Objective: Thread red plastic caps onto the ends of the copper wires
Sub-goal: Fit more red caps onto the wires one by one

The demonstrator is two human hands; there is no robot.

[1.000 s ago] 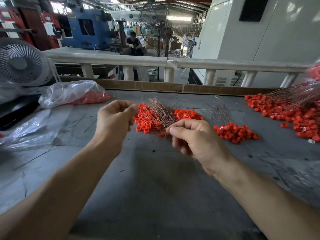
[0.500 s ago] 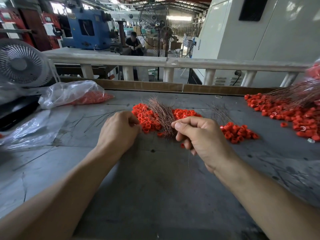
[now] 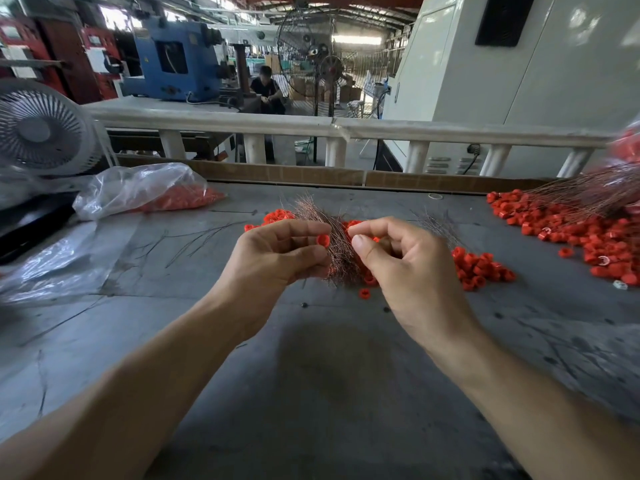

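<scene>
At the far left edge a white fan (image 3: 38, 129) is cut off by the frame, and below it a sheet of clear plastic (image 3: 52, 268) blurs into the grey table (image 3: 329, 375). Just right of the fan lies one clear bag (image 3: 138, 188), its red contents too veiled to count. Thin loose wires (image 3: 194, 237) lie scattered beside it, too fine to number.

At centre, the left hand (image 3: 273, 258) pinches one red cap (image 3: 323, 240) between thumb and forefinger. Behind it stands a bundle of copper wires (image 3: 337, 251), partly hidden by both hands, over a pile of caps (image 3: 277, 216) that is mostly covered. The right hand (image 3: 408, 268) has thumb and forefinger pressed together at the bundle; whether a single wire sits between them cannot be made out. One stray cap (image 3: 363, 293) lies below the bundle.

Right of the right hand sits a second cap heap (image 3: 481, 268), then a third, larger heap (image 3: 571, 233) at the right edge, under a wire bundle (image 3: 588, 192) cut off by the frame.
</scene>
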